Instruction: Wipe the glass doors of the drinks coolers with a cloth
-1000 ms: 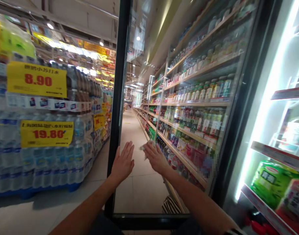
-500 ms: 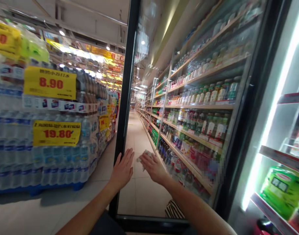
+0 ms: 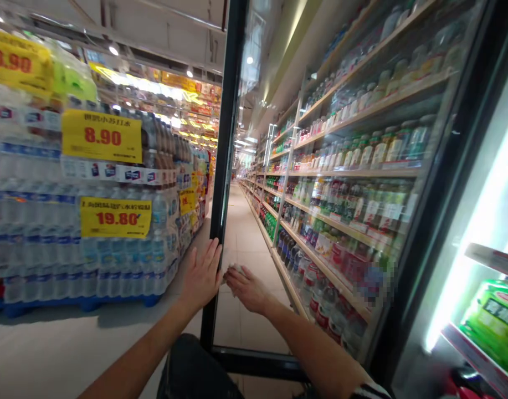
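A glass cooler door (image 3: 254, 327) with a black frame stands swung open in front of me. My left hand (image 3: 201, 277) lies with outstretched fingers against the door's black edge (image 3: 225, 216) and holds nothing. Just to its right, my right hand (image 3: 247, 288) presses a crumpled pale cloth (image 3: 234, 271) to the glass, close to that edge. Most of the cloth is hidden under the fingers. Whether it is fabric or paper is hard to make out.
Shrink-wrapped water bottles (image 3: 124, 277) are stacked on a blue pallet (image 3: 85, 303) at left, with yellow price signs (image 3: 116, 217). Bottle-lined shelves (image 3: 353, 172) show in the glass. At right are the lit cooler's shelves with a green package (image 3: 494, 321). My knee (image 3: 195, 368) is below.
My right hand has moved left with the cloth, towards the door's edge. My left hand has shifted onto the black frame. The view has turned slightly left.
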Demonstrator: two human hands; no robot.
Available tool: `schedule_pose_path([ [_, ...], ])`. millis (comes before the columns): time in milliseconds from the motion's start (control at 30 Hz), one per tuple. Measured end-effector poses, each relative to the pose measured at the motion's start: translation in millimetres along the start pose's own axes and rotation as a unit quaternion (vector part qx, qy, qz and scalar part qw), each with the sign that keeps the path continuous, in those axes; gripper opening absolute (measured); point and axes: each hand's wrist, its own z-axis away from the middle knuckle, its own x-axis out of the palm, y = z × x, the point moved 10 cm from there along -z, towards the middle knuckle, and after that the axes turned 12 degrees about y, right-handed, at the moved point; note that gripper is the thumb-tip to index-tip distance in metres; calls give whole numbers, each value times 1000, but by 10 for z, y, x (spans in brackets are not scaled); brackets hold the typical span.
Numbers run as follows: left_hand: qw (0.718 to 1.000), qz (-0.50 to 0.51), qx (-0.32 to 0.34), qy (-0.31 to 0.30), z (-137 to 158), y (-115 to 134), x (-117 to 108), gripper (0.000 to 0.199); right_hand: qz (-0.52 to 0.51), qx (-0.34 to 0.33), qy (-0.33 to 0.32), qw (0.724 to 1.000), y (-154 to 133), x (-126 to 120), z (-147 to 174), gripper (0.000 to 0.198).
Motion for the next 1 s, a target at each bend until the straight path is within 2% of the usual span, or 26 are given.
schedule_pose_path([
  [100, 1000, -5, 3, 0, 2, 2, 3, 52, -17, -6, -18, 1000, 71, -10, -124, 38],
  [200, 1000, -5, -8, -6, -61, 2, 13, 53, 9, 62, 17, 998, 484, -250, -481, 40],
  [267, 1000, -6, -15, -6, -115, 4, 9, 54, 28, 94, 42, 994, 625, -365, -610, 41],
  [333, 1000, -8, -15, 3, -160, 12, -5, 55, 22, 81, 39, 996, 523, -341, -579, 41],
  [433, 1000, -11, -4, 17, -212, 28, -9, 55, -6, 20, 4, 1000, 219, -173, -361, 39],
  [500, 1000, -12, 2, 18, -258, 38, 9, 53, -9, 4, -2, 1000, 218, -152, -288, 38],
  [567, 1000, -12, 6, 14, -327, 55, 35, 53, 9, 26, 22, 999, 455, -284, -359, 39],
  [667, 1000, -19, 10, 4, -469, 93, 68, 56, 61, 102, 85, 989, 1001, -642, -542, 42],
  [733, 1000, -25, 12, 2, -566, 111, 83, 59, 87, 134, 109, 981, 1234, -815, -568, 43],
  [800, 999, -28, 15, 3, -648, 118, 97, 61, 92, 107, 106, 984, 1247, -866, -530, 43],
  [900, 999, -31, 16, 7, -732, 102, 124, 61, 78, 11, 79, 994, 1131, -859, -510, 41],
  [933, 999, -33, 13, 9, -754, 88, 131, 61, 78, -2, 75, 994, 1164, -885, -558, 40],
  [1000, 999, -37, 5, 13, -794, 56, 132, 60, 90, 30, 84, 992, 1391, -1014, -762, 40],
])
